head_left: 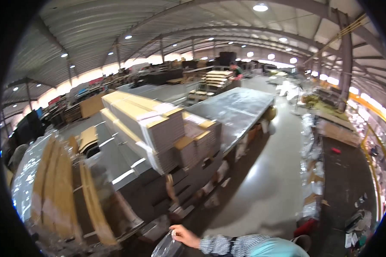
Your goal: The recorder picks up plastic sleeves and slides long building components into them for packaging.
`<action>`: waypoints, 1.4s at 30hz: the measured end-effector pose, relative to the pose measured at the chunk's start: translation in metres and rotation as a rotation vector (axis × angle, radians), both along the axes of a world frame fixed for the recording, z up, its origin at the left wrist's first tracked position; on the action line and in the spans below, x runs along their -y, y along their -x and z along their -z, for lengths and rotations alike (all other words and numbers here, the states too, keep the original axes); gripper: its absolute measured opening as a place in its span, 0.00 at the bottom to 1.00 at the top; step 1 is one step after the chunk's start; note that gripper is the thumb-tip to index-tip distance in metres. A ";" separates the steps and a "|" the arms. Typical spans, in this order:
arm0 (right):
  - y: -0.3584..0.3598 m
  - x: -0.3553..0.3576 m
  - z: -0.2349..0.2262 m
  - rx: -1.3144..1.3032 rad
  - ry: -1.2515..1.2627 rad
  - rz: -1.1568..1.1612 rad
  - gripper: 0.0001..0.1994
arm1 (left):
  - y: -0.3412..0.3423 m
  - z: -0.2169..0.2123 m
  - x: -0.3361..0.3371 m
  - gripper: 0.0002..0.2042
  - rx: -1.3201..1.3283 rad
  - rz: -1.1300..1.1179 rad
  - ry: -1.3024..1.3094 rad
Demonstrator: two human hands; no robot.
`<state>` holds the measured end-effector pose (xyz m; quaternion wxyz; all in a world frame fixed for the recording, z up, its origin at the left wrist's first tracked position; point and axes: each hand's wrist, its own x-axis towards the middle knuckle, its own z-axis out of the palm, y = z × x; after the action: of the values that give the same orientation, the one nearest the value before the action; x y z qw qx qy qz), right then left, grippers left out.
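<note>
Grip: right hand [184, 237], lower middle of the frame, fingers curled and pinching the upper edge of a clear plastic piece [169, 247]. Left hand out of view; its state cannot be told. Hand taken as the right because the striped sleeve [218, 244] enters from the right.

Plastic hangs below and left of the fingers, partly cut off by the bottom rim, so its full shape (bag, sheet or other) is uncertain.

Handling, judged: material looks thin and slick. Best to keep the pinch firm at the rim without crushing, let the loose part hang free, and lead with the held edge. A one-point hold likely allows swinging or twisting; a second hand below would steady it.

Nearest hazard, judged: corners of the long box stack [161, 136] and the shorter box stack [197, 143], centre, could snag film. Lower left: long brown boards [53, 188], similar risk.

Farther out: grey tabletop [236, 103], centre right; pale floor [261, 184] right of it, the smoother side to carry along. Upper centre: another person [236, 70], well apart.
</note>
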<state>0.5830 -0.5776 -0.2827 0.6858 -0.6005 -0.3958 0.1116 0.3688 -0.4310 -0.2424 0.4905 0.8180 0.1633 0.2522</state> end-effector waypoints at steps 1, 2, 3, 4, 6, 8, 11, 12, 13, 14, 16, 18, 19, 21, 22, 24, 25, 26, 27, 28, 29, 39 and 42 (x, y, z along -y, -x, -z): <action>0.010 0.014 0.004 -0.161 0.081 -0.125 0.30 | 0.003 0.001 -0.006 0.07 -0.035 -0.001 0.243; 0.020 0.020 0.009 -0.035 0.088 -0.120 0.39 | 0.014 -0.007 -0.012 0.07 -0.057 -0.013 0.489; 0.021 0.024 0.009 0.346 0.205 -0.082 0.44 | 0.009 -0.062 0.000 0.07 0.120 -0.061 0.664; 0.022 0.027 0.075 -0.120 0.167 -0.346 0.55 | 0.002 -0.113 0.011 0.08 0.311 -0.078 0.821; 0.039 0.019 0.089 0.472 0.737 -0.449 0.57 | 0.028 -0.111 -0.049 0.11 0.919 0.372 0.846; 0.045 -0.001 0.136 0.566 0.594 -0.624 0.58 | 0.047 -0.204 -0.032 0.11 1.233 0.299 1.017; 0.098 -0.047 0.128 -0.150 0.711 -0.752 0.57 | 0.072 -0.259 -0.062 0.17 1.140 0.150 0.769; 0.097 -0.065 0.136 -0.138 0.727 -0.787 0.57 | 0.076 -0.267 -0.077 0.28 1.047 0.244 0.659; 0.091 -0.089 0.148 -0.057 0.508 -0.678 0.55 | 0.075 -0.270 -0.089 0.28 1.007 0.104 0.675; 0.091 -0.103 0.155 0.010 0.289 -0.564 0.54 | 0.075 -0.267 -0.100 0.28 0.957 -0.033 0.697; 0.104 -0.165 0.054 -0.355 0.192 -0.433 0.51 | 0.118 -0.225 -0.138 0.24 0.876 -0.393 0.682; 0.070 -0.223 0.006 -0.468 0.030 -0.336 0.49 | 0.151 -0.177 -0.161 0.18 0.952 -0.513 0.732; 0.056 -0.257 -0.022 -0.496 0.004 -0.323 0.47 | 0.167 -0.164 -0.163 0.15 0.964 -0.624 0.660; 0.023 -0.333 -0.064 -0.480 -0.086 -0.231 0.42 | 0.200 -0.138 -0.169 0.14 0.931 -0.830 0.656; -0.001 -0.378 -0.075 -0.434 -0.148 -0.153 0.39 | 0.211 -0.128 -0.173 0.13 0.915 -0.838 0.581; -0.037 -0.456 -0.115 -0.492 -0.033 -0.097 0.34 | 0.227 -0.114 -0.181 0.11 0.873 -1.011 0.534; -0.062 -0.491 -0.124 -0.550 -0.018 -0.158 0.30 | 0.228 -0.113 -0.185 0.09 0.915 -1.017 0.568; -0.085 -0.528 -0.122 -0.610 -0.002 -0.223 0.27 | 0.215 -0.134 -0.184 0.09 0.821 -1.110 0.548; -0.096 -0.561 -0.119 -0.628 0.089 -0.221 0.24 | 0.203 -0.155 -0.185 0.09 0.725 -1.195 0.525; -0.155 -0.584 -0.092 -0.598 0.058 -0.228 0.26 | 0.192 -0.149 -0.194 0.08 0.734 -1.137 0.561; -0.210 -0.595 -0.061 -0.772 0.040 -0.356 0.30 | 0.180 -0.136 -0.206 0.07 0.737 -1.071 0.611; 0.008 -0.532 -0.051 0.509 0.133 -0.230 0.29 | 0.136 -0.138 -0.232 0.12 0.469 -0.905 0.595; -0.033 -0.397 -0.185 0.808 -0.064 0.015 0.23 | 0.109 -0.123 -0.218 0.12 0.441 -0.609 0.623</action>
<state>0.6156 -0.1808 -0.0979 0.4940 -0.5773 -0.6325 -0.1506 0.2596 -0.2130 -0.1192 0.6389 0.4744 0.3552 0.4905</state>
